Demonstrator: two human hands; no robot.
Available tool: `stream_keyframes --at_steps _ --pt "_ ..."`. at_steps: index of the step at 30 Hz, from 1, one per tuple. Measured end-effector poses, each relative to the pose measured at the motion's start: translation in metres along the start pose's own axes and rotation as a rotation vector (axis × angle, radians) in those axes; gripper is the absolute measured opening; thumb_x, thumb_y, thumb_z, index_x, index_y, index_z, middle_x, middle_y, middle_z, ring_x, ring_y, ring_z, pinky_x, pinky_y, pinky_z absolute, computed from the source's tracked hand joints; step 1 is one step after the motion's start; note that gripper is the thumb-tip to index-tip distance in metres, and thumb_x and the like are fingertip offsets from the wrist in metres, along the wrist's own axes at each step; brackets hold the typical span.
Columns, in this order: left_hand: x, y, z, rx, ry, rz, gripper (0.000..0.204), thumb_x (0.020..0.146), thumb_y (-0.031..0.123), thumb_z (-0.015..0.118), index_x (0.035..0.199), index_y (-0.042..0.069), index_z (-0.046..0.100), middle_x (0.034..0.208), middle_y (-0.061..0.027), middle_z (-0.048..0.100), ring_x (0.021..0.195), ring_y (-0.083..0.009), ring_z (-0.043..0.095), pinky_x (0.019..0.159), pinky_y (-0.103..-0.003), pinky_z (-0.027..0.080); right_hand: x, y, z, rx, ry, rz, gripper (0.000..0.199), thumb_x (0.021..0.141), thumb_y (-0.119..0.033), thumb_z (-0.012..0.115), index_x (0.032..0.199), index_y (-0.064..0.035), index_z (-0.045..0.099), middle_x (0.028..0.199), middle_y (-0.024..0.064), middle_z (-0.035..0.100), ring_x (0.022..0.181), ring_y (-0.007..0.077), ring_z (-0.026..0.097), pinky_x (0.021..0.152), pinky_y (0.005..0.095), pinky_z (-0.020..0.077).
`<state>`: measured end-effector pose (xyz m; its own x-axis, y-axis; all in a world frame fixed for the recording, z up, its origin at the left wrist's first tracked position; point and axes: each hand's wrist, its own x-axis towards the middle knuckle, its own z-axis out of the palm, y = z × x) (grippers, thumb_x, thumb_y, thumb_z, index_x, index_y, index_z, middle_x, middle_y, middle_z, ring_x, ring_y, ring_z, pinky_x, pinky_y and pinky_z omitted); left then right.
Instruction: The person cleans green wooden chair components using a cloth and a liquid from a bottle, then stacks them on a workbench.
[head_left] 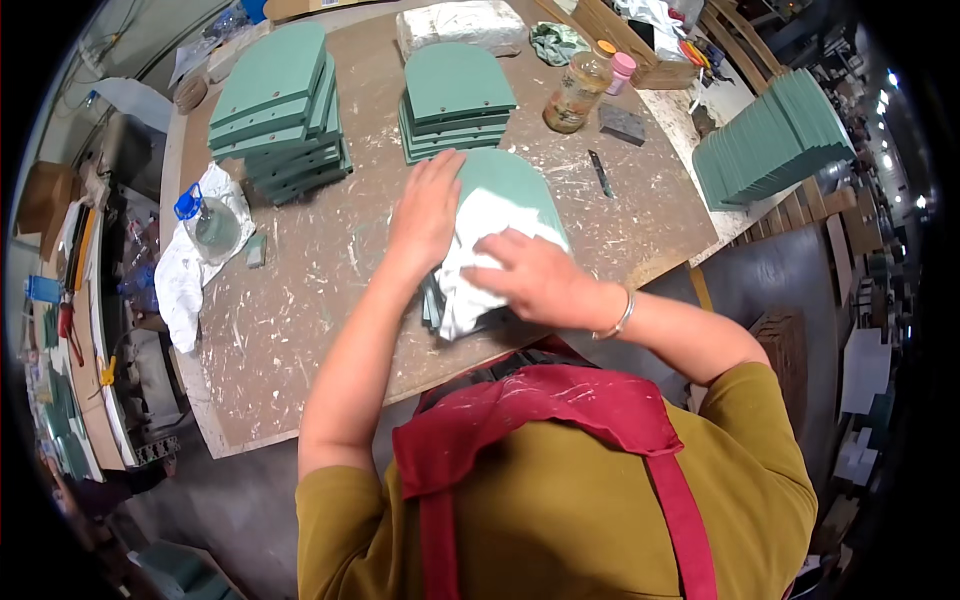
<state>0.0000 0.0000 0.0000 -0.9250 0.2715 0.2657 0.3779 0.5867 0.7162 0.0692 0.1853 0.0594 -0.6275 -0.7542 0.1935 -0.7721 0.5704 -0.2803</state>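
Note:
A green round-topped panel (510,170) lies before me at the table's near edge, on top of other panels whose edges show below. My left hand (430,205) rests along its left side, fingers stretched out toward the far end. With bent fingers, my right hand (540,280) presses a white cloth (488,215) onto the panel's face. The cloth is bunched and covers much of the middle and near part. Just beyond stands a stack of similar green panels (455,85), close to my left fingertips.
Another stack of green panels (275,75) stands far left. Nearer are a blue-capped plastic bottle (212,228) and a white rag (180,290). On the right are a jar (578,95), a dark block (622,124), a black cutter knife (600,173) and a long panel row (770,140).

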Motion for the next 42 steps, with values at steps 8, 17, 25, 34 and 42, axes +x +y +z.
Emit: stream_keyframes --at_steps 8,17,25,34,42 --pt "-0.009 0.058 -0.013 0.606 0.060 0.183 0.043 0.088 0.021 0.054 0.128 0.004 0.048 0.134 -0.0151 0.047 0.125 -0.0363 0.041 0.105 -0.045 0.030 -0.100 0.144 -0.045 0.234 0.333 0.625 0.021 0.078 -0.005 0.062 0.099 -0.0013 0.063 0.092 0.0137 0.055 0.090 0.0286 0.055 0.080 0.0338 0.0435" --pt "-0.055 0.093 0.030 0.662 -0.260 0.585 0.052 0.082 0.027 0.060 0.128 0.004 0.050 0.132 -0.0114 0.049 0.121 -0.0283 0.047 0.097 -0.041 0.039 -0.003 0.087 -0.005 0.111 0.162 0.129 0.040 0.076 -0.010 0.064 0.115 -0.0091 0.060 0.121 0.0160 0.053 0.109 0.0346 0.052 0.090 0.0424 0.0442" --pt "-0.052 0.110 0.032 0.689 -0.141 0.205 0.069 0.073 0.034 0.070 0.134 0.013 0.045 0.142 -0.0095 0.039 0.123 -0.0318 0.043 0.099 -0.051 0.034 0.034 0.173 -0.033 0.758 0.364 0.441 0.029 0.084 -0.016 0.063 0.109 -0.0009 0.063 0.097 0.0102 0.066 0.090 0.0194 0.062 0.080 0.0307 0.0481" --pt "-0.043 0.125 -0.063 -0.807 0.390 -0.438 0.034 0.094 0.017 0.052 0.123 0.000 0.050 0.122 -0.0109 0.056 0.108 -0.0205 0.055 0.090 -0.034 0.046 0.029 0.117 -0.113 1.233 0.780 0.317 0.030 0.087 -0.008 0.055 0.117 -0.0046 0.054 0.104 0.0066 0.063 0.088 0.0147 0.063 0.075 0.0274 0.0524" --pt "-0.045 0.099 -0.048 -1.059 0.569 -0.359 0.034 0.098 0.016 0.046 0.128 0.002 0.044 0.124 -0.0094 0.051 0.107 -0.0185 0.054 0.090 -0.032 0.047 0.094 0.014 -0.074 0.116 0.567 -0.075 0.044 0.075 -0.012 0.059 0.119 -0.0121 0.059 0.115 0.0149 0.055 0.104 0.0325 0.056 0.086 0.0416 0.0465"
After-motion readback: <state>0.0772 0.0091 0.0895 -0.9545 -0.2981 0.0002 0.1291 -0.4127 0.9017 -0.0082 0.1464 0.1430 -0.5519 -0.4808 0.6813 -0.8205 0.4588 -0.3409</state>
